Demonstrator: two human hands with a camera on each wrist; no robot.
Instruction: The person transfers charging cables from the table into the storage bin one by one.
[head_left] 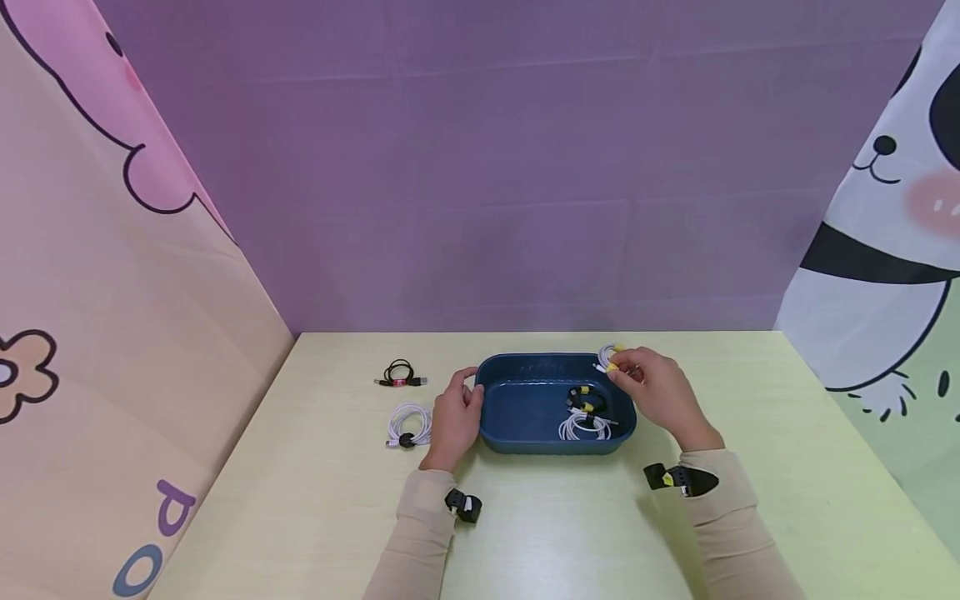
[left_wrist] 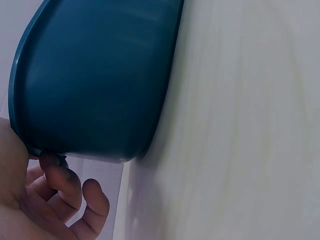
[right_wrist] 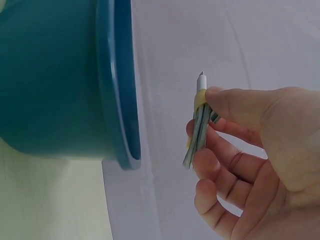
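Observation:
A dark blue plastic basin (head_left: 517, 444) sits on the table, and my left hand (head_left: 454, 423) grips its left end by the rim. In the left wrist view the curled fingers (left_wrist: 67, 187) lie against the outside of the basin wall. Above the basin's back right corner, my right hand (head_left: 663, 393) pinches a coiled white cable (right_wrist: 200, 120) with a yellow tie between thumb and fingers. Inside the basin, toward its right end, lie a coiled black cable (head_left: 597, 402) with yellow on it and a coiled white cable (head_left: 573, 430).
Left of the basin, a small coiled black cable (head_left: 400, 381) with a red tie lies farther back. Nearer is a coiled white cable (head_left: 408, 414) with a black tie, close to my left hand. A purple cloth backdrop (head_left: 487, 183) stands behind the table (head_left: 547, 525).

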